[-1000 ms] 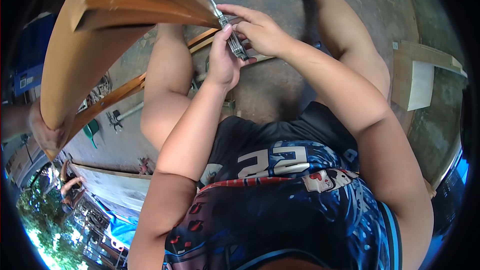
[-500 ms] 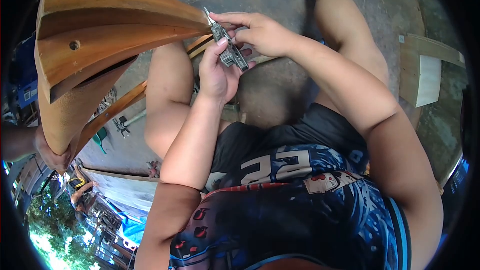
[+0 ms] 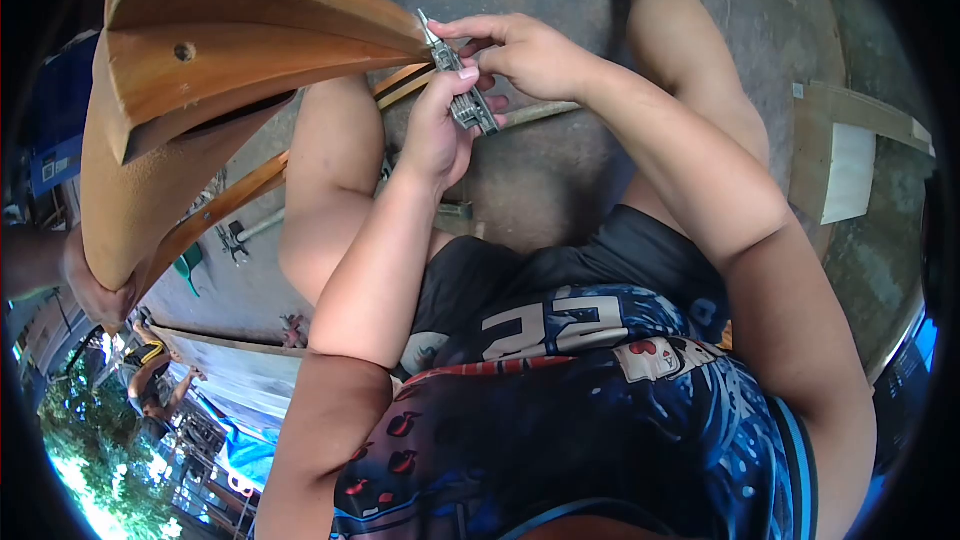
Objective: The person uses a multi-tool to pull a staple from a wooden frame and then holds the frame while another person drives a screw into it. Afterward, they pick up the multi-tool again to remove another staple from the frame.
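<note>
A metal folding multi-tool [image 3: 461,88] is in my left hand [image 3: 440,130], my thumb pressed along its side and the fingers curled beneath. A narrow pointed piece [image 3: 428,30] extends from its far end. My right hand [image 3: 530,55] has its fingers bent at that upper end, the index fingertip by the pointed piece and the thumb close to the tool's body. Just left of the tool, the narrow end of a large curved wooden piece [image 3: 240,35] overlaps the pointed tip in this view. Round holes show in its broad end.
Another person's hand [image 3: 98,285] grips the wooden piece's lower left part. A wooden strip [image 3: 215,205] runs beneath it. A green object [image 3: 188,268] and a dark clamp-like tool [image 3: 233,240] lie on the concrete floor [image 3: 540,175]. Boards [image 3: 850,165] stand at right; someone is farther off [image 3: 155,380].
The wooden piece has shifted up and to the right in view. Both hands stay on the multi-tool, which sits slightly higher and farther right.
</note>
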Motion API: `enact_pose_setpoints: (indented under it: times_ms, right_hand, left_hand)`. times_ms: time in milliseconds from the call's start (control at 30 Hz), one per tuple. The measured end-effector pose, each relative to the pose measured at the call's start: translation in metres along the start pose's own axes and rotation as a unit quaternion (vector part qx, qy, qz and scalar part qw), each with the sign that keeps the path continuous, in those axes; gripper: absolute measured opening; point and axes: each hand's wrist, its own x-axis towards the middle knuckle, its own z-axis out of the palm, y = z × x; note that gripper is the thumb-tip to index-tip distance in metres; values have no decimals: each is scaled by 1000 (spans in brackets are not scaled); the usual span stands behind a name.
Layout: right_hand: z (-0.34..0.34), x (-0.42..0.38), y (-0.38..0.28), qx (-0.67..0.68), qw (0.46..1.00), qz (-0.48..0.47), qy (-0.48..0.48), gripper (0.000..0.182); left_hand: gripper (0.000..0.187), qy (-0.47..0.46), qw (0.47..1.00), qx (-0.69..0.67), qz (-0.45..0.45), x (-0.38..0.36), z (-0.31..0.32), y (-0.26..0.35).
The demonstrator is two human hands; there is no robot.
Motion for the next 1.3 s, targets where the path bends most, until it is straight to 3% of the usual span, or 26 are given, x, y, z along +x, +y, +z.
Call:
enact_pose_setpoints:
  times_ms: [167, 367, 567, 767, 967, 1067, 1167, 1300]
  right_hand:
    - [1, -3, -1, -6, 1000, -1, -7, 64]
    - [8, -14, -5, 57, 997, 36, -32, 69]
    - [11, -16, -12, -39, 999, 22, 10, 70]
    - [1, -6, 2, 0, 999, -20, -30, 70]
    - [1, -8, -1, -27, 999, -27, -33, 71]
    - [2, -10, -6, -8, 999, -6, -32, 71]
    - [2, -13, -15, 17, 997, 36, -60, 71]
    - [0, -10, -5, 32, 998, -14, -53, 71]
  left_hand:
    - [39, -12, 999, -49, 10, -1, -4, -6]
    - [50, 4, 999, -13, 33, 1, -5, -10]
    - [57, 16, 999, 25, 28, 3, -1, -7]
    - [58, 3, 1000, 8, 7, 2, -1, -8]
    - [50, -12, 999, -34, 23, 10, -12, -17]
    - [32, -19, 996, -82, 21, 8, -5, -20]
    - [38, -8, 997, -80, 20, 7, -5, -20]
    - [30, 3, 998, -54, 16, 6, -6, -21]
